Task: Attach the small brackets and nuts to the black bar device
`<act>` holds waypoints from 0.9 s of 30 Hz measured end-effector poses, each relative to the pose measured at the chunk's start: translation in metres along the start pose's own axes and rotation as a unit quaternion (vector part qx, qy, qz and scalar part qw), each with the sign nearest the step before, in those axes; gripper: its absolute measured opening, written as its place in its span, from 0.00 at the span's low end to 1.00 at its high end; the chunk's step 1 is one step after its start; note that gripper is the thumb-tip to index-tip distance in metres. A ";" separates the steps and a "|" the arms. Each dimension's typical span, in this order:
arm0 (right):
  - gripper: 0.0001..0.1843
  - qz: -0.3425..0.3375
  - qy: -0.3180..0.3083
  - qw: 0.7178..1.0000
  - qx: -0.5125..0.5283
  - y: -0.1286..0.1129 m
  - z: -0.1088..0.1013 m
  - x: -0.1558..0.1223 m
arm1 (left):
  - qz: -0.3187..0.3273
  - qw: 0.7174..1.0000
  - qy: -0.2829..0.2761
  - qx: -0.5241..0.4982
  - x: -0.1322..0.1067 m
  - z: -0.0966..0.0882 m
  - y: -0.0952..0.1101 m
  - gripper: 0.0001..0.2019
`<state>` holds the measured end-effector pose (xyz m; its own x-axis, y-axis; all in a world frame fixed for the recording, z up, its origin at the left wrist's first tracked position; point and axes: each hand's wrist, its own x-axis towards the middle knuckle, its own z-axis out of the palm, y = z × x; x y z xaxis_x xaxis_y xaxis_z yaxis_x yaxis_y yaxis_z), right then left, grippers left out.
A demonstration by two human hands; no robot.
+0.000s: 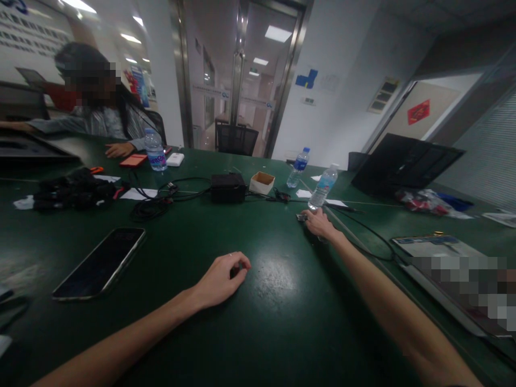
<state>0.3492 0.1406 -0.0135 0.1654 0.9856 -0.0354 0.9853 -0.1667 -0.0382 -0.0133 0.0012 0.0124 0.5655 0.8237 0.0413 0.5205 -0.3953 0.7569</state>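
My left hand [222, 279] rests on the dark green table [274, 322] near its middle, fingers curled in with a small dark thing pinched at the fingertips. My right hand [319, 223] is stretched far forward, fingers closed round a small dark object [301, 217] on the table, just in front of a clear water bottle [322, 187]. A black cable [371, 236] runs past the right wrist.
A black phone [100, 262] lies at the left. Farther back are a black box [228, 188], a small cardboard box [262, 183], two more bottles [299, 167], tangled cables [153, 201] and an open laptop [403, 164]. A person [92, 107] sits at the far left.
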 end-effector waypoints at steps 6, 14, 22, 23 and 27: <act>0.27 0.005 0.017 1.000 0.006 -0.002 -0.001 -0.003 | -0.006 1.000 -0.001 0.004 0.000 0.000 0.001 0.08; 0.28 -0.003 0.000 1.000 -0.004 -0.004 -0.004 -0.004 | 0.004 1.000 0.002 -0.001 0.000 0.001 -0.003 0.08; 0.26 -0.004 -0.010 1.000 -0.017 -0.004 -0.004 -0.003 | -0.010 1.000 -0.007 0.002 0.000 0.000 0.001 0.08; 0.28 -0.005 -0.010 1.000 -0.014 -0.003 -0.004 -0.003 | -0.010 1.000 -0.006 0.002 0.000 -0.001 0.001 0.08; 0.34 0.014 0.019 1.000 0.020 0.005 -0.004 -0.002 | -0.005 1.000 0.001 -0.003 0.000 0.000 0.001 0.08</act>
<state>0.3540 0.1377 -0.0099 0.1944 0.9809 0.0018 0.9779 -0.1937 -0.0783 -0.0131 0.0006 0.0131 0.5598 0.8279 0.0354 0.5222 -0.3856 0.7607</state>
